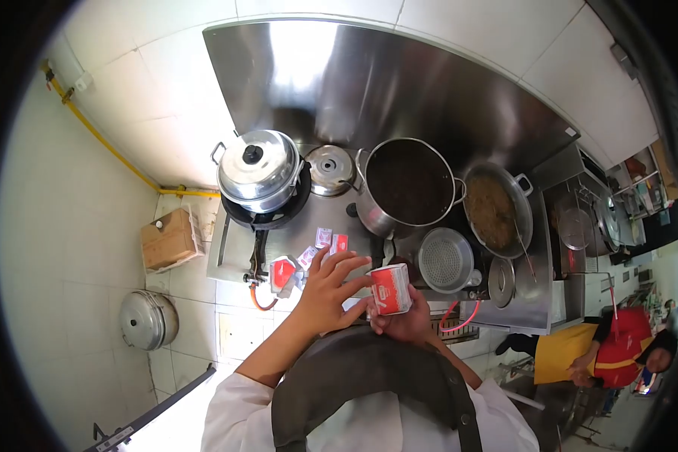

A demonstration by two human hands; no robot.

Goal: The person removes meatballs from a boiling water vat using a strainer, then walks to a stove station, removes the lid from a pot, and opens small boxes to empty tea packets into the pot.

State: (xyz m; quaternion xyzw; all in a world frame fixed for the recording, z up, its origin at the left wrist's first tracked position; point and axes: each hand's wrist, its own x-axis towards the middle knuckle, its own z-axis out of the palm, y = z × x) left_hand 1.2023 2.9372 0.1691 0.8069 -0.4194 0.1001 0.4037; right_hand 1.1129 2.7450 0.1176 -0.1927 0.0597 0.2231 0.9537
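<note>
My right hand (pixel 407 320) grips a small red-and-white box (pixel 391 290) from below and the side, in front of my chest. Beside the box, my left hand (pixel 328 294) has its fingers stretched apart; its fingertips reach the box's left edge, and I cannot tell whether they touch it. Past my left hand, a red-and-white torn packet (pixel 282 274) lies at the front of the steel counter. Close to it are small pale packets (pixel 323 238) and a small red packet (pixel 340 243).
A lidded steel pot (pixel 256 166) sits on the left burner. Further right stand a large pot of dark contents (pixel 365 200), a perforated strainer (pixel 445 260) and a wide pan of brown food (pixel 492 211). A person in red and yellow (pixel 618 346) stands at right.
</note>
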